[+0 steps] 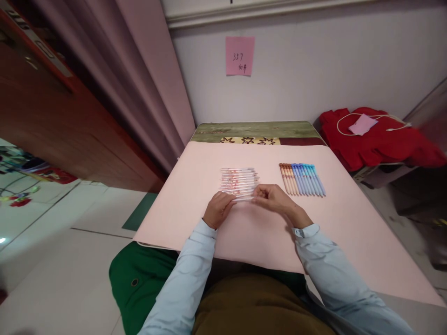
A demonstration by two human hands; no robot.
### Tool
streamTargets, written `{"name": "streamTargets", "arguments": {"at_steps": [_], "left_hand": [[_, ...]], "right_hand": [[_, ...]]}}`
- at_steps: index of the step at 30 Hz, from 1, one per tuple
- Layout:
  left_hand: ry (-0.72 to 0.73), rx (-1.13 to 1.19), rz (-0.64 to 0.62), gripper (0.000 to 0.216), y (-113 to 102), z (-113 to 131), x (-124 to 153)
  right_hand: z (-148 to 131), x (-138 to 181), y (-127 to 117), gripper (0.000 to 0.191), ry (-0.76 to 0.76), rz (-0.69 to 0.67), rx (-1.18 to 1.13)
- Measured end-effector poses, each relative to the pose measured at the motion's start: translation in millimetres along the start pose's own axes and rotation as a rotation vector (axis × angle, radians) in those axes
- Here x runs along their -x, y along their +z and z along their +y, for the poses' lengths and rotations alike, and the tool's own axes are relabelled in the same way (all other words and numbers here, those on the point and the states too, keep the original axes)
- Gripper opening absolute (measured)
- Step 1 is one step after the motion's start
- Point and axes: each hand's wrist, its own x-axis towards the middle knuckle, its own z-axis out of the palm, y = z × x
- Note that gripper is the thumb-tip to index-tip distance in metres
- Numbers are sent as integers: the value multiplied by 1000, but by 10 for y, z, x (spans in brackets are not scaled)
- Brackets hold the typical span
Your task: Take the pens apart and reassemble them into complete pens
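Note:
My left hand [218, 209] and my right hand [274, 197] are both pinched on the ends of one clear, thin pen sleeve [244, 198], held level just above the pink table cover [349, 242]. Right behind it lies a row of several similar clear sleeves with red print [238, 181], side by side. To the right of my right hand lies a row of several pens [302, 179], orange ones on the left and blue ones on the right.
A pink sticky note [239, 56] hangs on the wall ahead. A red cloth [377, 139] with a white cable and a pink paper lies at the right. A curtain [139, 79] and a wooden door [52, 121] are at the left.

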Motion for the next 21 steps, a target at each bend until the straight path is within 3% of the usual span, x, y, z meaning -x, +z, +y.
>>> {"name": "streamTargets", "arguments": {"at_steps": [7,13,21], "left_hand": [[5,-8,-6,22,-1,4,-2],[-31,-32,-14,20,-6,7,5],[-116,-172,-18,18,-22,33,15]], "right_hand": [[-3,-1,-7,42,59,-68,41],[12,16,-91,24,-14,33,-11],[67,-24,-95,19,46,143,339]]}}
